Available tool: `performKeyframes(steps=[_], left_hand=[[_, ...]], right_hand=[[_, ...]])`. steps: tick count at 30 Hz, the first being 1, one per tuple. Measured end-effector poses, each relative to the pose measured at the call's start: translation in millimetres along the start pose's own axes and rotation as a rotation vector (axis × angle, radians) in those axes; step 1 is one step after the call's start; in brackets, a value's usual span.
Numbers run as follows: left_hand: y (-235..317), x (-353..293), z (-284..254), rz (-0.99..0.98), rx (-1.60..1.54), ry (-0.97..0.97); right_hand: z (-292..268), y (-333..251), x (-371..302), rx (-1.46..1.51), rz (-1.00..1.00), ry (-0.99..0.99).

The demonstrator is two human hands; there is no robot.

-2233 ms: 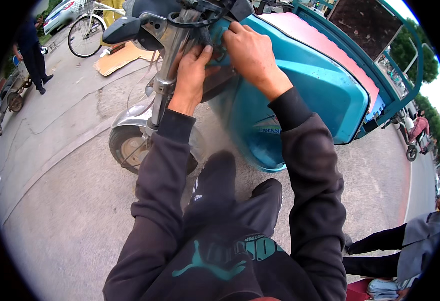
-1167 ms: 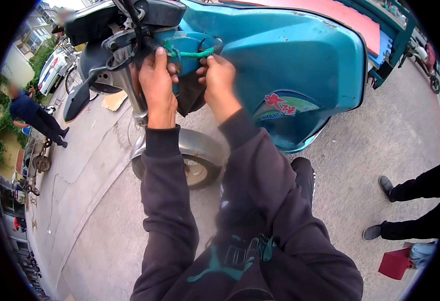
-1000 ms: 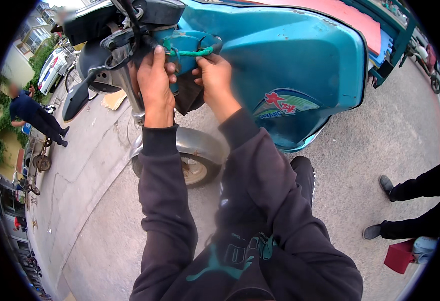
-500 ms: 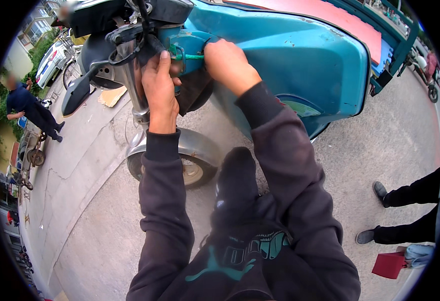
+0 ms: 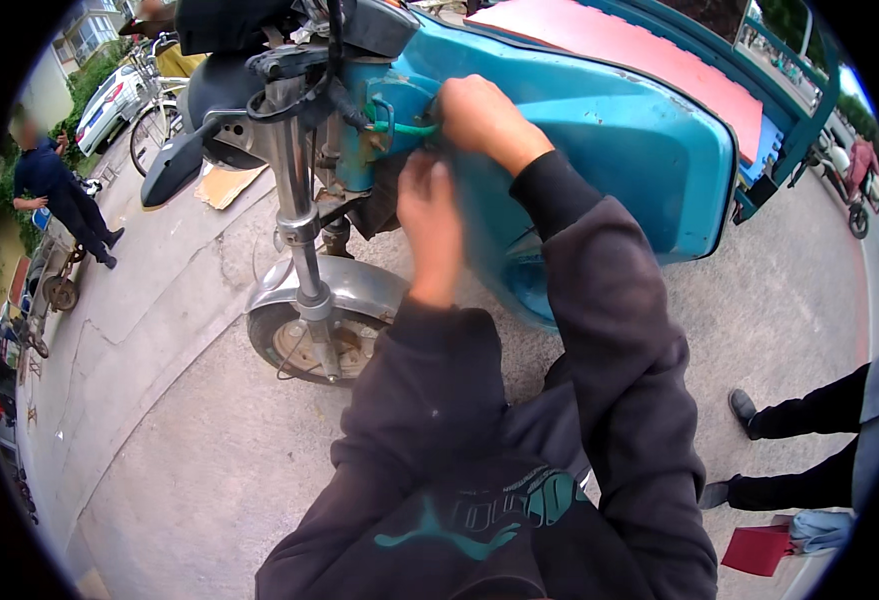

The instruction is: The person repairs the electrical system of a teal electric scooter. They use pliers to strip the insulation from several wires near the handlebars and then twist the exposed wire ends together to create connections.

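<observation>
A green cable (image 5: pixel 415 130) runs past a small metal loop (image 5: pixel 383 118) at the blue steering head of a three-wheeled vehicle. My right hand (image 5: pixel 489 120) is closed at the cable's right end, its fingertips largely hidden behind the hand itself. Just below it, my left hand (image 5: pixel 431 225) reaches up with its fingers close to the right hand. Motion smears those fingers, so whether they grip anything does not show. Behind both hands spreads the blue front body panel (image 5: pixel 619 130). The chrome fork tube (image 5: pixel 295 180) stands to their left.
Below the hands is the front wheel (image 5: pixel 309 345) with its metal mudguard. A mirror (image 5: pixel 172 172) juts out left. One person (image 5: pixel 59 195) stands far left; another person's legs (image 5: pixel 799 410) are at right, near a red box (image 5: pixel 756 550). Cardboard (image 5: pixel 227 187) lies on the pavement.
My left hand has left the spot beside the steering head and moved right and down, under my right hand. The right hand stays at the cable's end. The view has shifted slightly.
</observation>
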State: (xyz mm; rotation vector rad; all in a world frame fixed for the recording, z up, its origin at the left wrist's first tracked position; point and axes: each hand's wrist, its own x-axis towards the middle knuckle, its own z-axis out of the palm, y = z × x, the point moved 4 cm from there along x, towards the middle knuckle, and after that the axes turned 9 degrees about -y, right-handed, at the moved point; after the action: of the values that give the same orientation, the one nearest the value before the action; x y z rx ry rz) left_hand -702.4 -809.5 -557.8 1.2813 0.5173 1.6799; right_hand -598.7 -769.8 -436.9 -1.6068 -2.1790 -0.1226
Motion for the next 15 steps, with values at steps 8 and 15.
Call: performKeyframes(steps=[8,15], left_hand=[[7,47,17,-0.222,-0.382,-0.024],[19,42,20,-0.204,-0.442,-0.103]], right_hand=[[9,-16,-18,-0.03,0.045,0.156],[-11,-10,-17,0.137,0.072,-0.04]])
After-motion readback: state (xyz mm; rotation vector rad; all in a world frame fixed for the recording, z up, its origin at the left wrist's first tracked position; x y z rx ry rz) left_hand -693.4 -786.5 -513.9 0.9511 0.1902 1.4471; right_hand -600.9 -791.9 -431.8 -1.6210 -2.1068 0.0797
